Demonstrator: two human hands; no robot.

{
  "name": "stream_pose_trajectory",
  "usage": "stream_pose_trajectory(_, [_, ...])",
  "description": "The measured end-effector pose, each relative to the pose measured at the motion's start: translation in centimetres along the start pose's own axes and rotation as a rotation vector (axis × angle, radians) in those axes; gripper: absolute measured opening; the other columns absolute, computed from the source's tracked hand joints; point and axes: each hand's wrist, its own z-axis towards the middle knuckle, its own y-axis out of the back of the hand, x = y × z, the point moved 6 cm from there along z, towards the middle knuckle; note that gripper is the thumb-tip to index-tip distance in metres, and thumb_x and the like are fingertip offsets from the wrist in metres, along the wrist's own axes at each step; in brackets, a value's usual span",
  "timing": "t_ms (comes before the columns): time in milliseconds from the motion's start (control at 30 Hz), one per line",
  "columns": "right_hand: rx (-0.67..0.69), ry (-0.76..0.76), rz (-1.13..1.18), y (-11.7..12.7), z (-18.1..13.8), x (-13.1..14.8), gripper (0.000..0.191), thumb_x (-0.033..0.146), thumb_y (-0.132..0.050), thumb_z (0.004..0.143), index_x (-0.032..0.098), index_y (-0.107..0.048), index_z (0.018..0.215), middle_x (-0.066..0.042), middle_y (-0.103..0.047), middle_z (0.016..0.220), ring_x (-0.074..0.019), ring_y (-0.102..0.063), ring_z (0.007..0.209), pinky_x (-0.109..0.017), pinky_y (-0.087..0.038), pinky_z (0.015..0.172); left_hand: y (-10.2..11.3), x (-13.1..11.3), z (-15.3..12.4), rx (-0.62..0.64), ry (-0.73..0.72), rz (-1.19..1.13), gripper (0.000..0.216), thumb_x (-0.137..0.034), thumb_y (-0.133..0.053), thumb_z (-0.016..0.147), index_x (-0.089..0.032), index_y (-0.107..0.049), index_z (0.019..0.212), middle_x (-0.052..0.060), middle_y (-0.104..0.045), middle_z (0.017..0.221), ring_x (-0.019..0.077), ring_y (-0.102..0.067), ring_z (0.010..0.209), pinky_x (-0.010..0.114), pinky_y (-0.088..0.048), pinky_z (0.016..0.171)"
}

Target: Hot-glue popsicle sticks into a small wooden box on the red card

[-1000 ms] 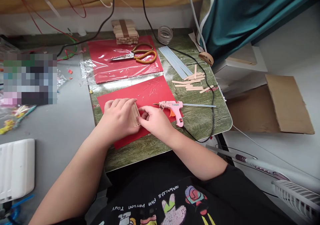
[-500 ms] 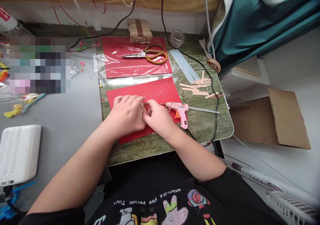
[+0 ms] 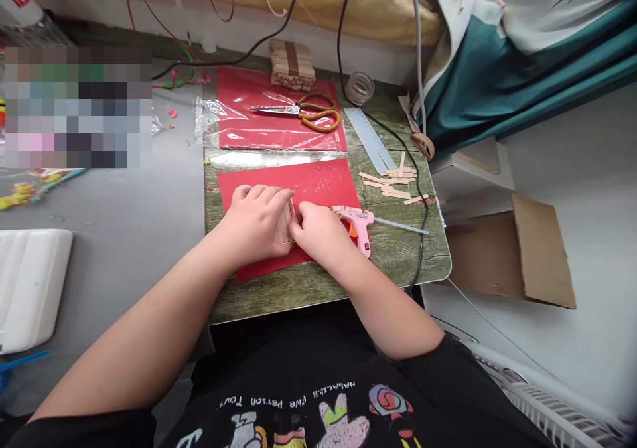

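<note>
My left hand (image 3: 259, 225) is curled around a small piece made of wooden craft sticks (image 3: 285, 227), its fingers over the far edge and its thumb at the near edge. My right hand (image 3: 318, 232) pinches at the right side of the same piece, fingers closed; the fingertips are partly hidden. Both hands are above a red sheet (image 3: 239, 186) that bears thin glue strings. Just right of my right hand lies a pink hot glue gun (image 3: 359, 219) with a clear glue stick (image 3: 401, 225) poking from its back.
Loose craft sticks (image 3: 395, 194) and glue sticks (image 3: 368, 139) lie to the right. Scissors (image 3: 318, 113) rest on wrapped red sheets (image 3: 239, 129), with a bundle of craft sticks (image 3: 292, 66) behind. A black cable (image 3: 398, 133) crosses the table; a cardboard box (image 3: 545, 255) is at right.
The camera view has shifted a little. Both hands stay around the craft-stick piece; my right hand has moved slightly along its right edge, and more of the piece shows between the hands.
</note>
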Motion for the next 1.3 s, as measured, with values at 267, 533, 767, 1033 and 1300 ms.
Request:
stream_pose_trajectory(267, [-0.004, 0.029, 0.025, 0.2, -0.1, 0.5, 0.014, 0.026, -0.059, 0.094, 0.023, -0.057, 0.08, -0.003, -0.068, 0.072, -0.0191, -0.056, 0.063, -0.032, -0.034, 0.058, -0.4, 0.8, -0.3, 0.016, 0.027, -0.034, 0.088, -0.043, -0.072, 0.07, -0.02, -0.05, 0.151, 0.018, -0.065, 0.139, 0.0429, -0.057, 0.126, 0.056, -0.027, 0.113])
stream_pose_trajectory(533, [-0.013, 0.07, 0.051, -0.1, -0.3, 0.7, 0.015, 0.027, -0.057, 0.096, 0.024, -0.056, 0.081, -0.001, -0.065, 0.07, -0.0184, -0.055, 0.062, -0.032, -0.034, 0.059, -0.3, 0.8, 0.0, 0.0, 0.03, -0.045, 0.085, -0.042, -0.071, 0.07, -0.017, -0.05, 0.149, 0.018, -0.066, 0.133, 0.0409, -0.058, 0.122, 0.055, -0.03, 0.111])
stream_pose_trajectory(767, [-0.025, 0.063, 0.032, -0.2, 0.0, 0.6, 0.012, 0.027, -0.058, 0.093, 0.023, -0.058, 0.082, -0.002, -0.065, 0.07, -0.0193, -0.055, 0.062, -0.033, -0.034, 0.06, -0.2, 0.4, -0.1, 0.002, 0.039, -0.026, 0.084, -0.041, -0.07, 0.072, -0.017, -0.049, 0.15, 0.019, -0.061, 0.142, 0.0412, -0.057, 0.126, 0.055, -0.027, 0.114])
stream_pose_trajectory(1033, [-0.03, 0.08, 0.046, -0.3, -0.1, 0.7, 0.014, 0.026, -0.058, 0.093, 0.023, -0.054, 0.08, -0.001, -0.065, 0.068, -0.0177, -0.054, 0.06, -0.031, -0.034, 0.058, 0.0, 0.1, 0.2, 0.019, 0.027, -0.035, 0.085, -0.041, -0.072, 0.072, -0.018, -0.048, 0.151, 0.018, -0.062, 0.143, 0.0412, -0.058, 0.124, 0.055, -0.027, 0.113])
stream_pose_trajectory(1300, [-0.026, 0.073, -0.053, -0.3, 0.1, 0.6, 0.01, 0.027, -0.056, 0.096, 0.021, -0.062, 0.089, -0.004, -0.07, 0.075, -0.0195, -0.06, 0.064, -0.032, -0.033, 0.058, 0.1, -0.1, 0.2, 0.017, 0.001, -0.027, 0.082, -0.038, -0.07, 0.073, -0.02, -0.047, 0.15, 0.016, -0.063, 0.143, 0.0397, -0.058, 0.125, 0.055, -0.029, 0.112])
